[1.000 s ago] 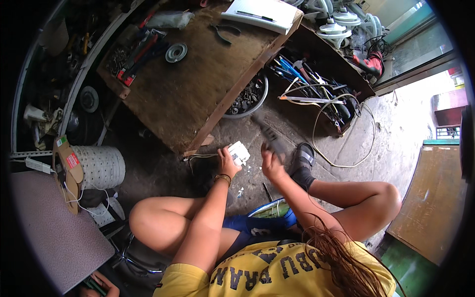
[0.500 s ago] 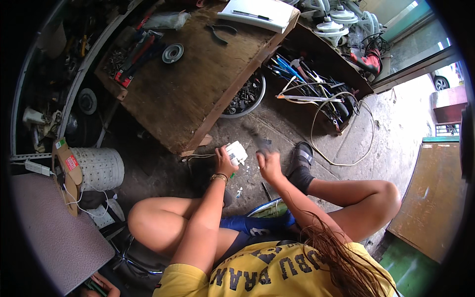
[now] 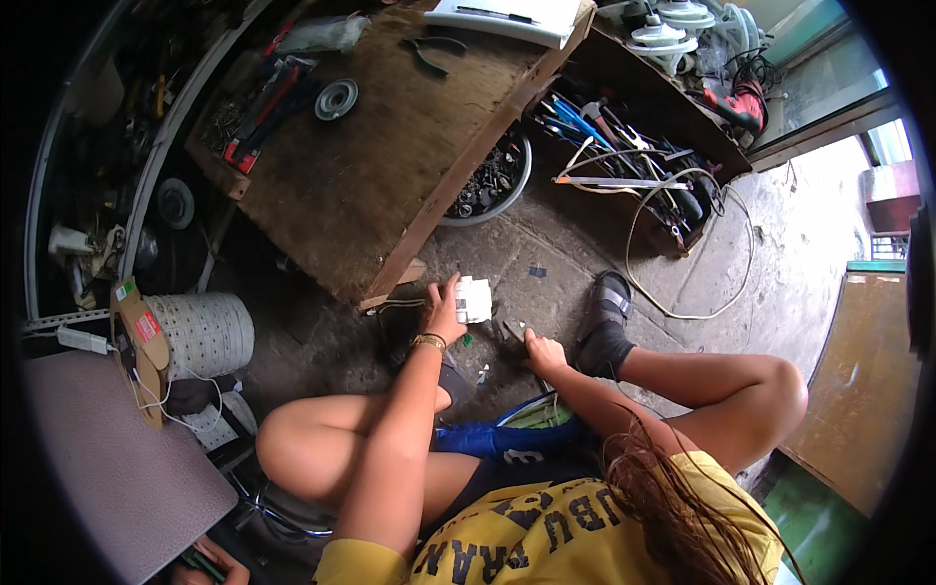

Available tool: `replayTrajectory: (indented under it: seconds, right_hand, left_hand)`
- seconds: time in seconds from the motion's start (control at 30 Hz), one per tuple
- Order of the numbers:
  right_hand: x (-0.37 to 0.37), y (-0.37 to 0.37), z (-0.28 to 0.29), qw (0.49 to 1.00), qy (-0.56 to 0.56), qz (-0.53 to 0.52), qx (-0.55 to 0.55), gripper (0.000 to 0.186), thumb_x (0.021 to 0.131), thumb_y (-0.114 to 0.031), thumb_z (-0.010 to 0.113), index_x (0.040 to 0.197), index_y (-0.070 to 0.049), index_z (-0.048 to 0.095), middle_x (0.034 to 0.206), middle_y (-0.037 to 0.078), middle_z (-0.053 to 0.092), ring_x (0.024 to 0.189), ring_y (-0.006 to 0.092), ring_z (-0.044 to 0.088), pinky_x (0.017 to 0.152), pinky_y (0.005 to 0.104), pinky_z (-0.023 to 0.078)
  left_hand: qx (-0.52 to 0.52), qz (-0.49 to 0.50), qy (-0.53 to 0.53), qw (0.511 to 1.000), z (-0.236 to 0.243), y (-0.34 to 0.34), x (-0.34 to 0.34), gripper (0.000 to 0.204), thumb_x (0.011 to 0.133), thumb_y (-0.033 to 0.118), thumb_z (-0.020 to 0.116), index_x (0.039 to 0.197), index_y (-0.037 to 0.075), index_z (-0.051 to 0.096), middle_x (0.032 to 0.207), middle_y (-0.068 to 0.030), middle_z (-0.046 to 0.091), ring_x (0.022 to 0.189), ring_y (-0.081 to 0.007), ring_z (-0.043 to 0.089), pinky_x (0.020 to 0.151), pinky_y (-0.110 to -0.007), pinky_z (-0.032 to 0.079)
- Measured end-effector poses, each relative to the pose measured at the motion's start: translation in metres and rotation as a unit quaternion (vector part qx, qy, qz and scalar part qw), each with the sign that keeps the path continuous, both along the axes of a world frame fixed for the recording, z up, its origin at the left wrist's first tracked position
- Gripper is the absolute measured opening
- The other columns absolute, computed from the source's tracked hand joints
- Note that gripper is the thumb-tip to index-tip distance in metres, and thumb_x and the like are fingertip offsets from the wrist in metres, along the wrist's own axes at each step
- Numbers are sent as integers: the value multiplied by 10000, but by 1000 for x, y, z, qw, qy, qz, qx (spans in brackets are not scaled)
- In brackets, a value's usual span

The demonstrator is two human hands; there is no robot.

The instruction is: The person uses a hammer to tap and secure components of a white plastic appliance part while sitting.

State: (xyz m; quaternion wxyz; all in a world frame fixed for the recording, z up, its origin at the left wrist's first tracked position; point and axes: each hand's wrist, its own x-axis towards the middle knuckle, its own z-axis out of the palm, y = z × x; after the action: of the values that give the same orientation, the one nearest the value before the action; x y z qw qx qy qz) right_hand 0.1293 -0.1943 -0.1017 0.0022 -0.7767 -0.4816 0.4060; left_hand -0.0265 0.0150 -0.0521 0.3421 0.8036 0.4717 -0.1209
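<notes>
My left hand (image 3: 445,310) is closed round the left side of a white plastic block (image 3: 475,300), boxy with a stepped edge, held low over the concrete floor. To its right, my right hand (image 3: 544,353) is closed on a short dark tool (image 3: 510,330). That tool points toward the lower right of the block, and a small gap shows between them. Its kind is not clear, as its grip is hidden in the fist. Small white and green scraps (image 3: 482,373) lie on the floor below the block.
A wooden workbench (image 3: 361,166) stands ahead, with pliers (image 3: 426,57) on it. Beside it are a grey basin (image 3: 526,175) of small dark parts and a wooden box of tools (image 3: 624,146). A cable loop (image 3: 751,253) lies at right. Another person's arm (image 3: 224,561) shows at lower left.
The dark tool, blurred and raised above my right fist before, is now lowered beside the block. My right hand has moved slightly down and right. The white block has turned more upright.
</notes>
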Motion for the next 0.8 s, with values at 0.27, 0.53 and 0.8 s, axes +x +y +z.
replayTrajectory:
  seconds: [0.27, 0.53, 0.8]
  right_hand:
    - [-3, -13, -19, 1000, 2, -6, 19, 285, 781, -68, 634, 1035, -54, 504, 905, 209, 687, 871, 390, 687, 717, 501, 541]
    - [57, -7, 34, 995, 37, -54, 80, 277, 703, -37, 658, 973, -30, 602, 919, 252, 663, 931, 437, 639, 794, 497, 514]
    - [94, 32, 127, 803, 324, -416, 278, 256, 797, 72, 690, 961, 0, 508, 810, 96, 635, 750, 225, 696, 659, 355, 614]
  left_hand:
    - [-35, 179, -92, 979, -15, -22, 24, 970, 592, 372, 897, 1369, 178, 350, 1263, -213, 498, 1166, -416, 528, 964, -473, 457]
    - [-65, 31, -155, 985, -23, -16, 13, 1061, 595, 332, 910, 1441, 128, 302, 1368, -220, 450, 1252, -387, 467, 1048, -462, 397]
    - [113, 41, -173, 977, -2, -37, 23, 1028, 695, 167, 839, 1515, 98, 223, 1485, -235, 311, 1352, -421, 341, 1140, -495, 287]
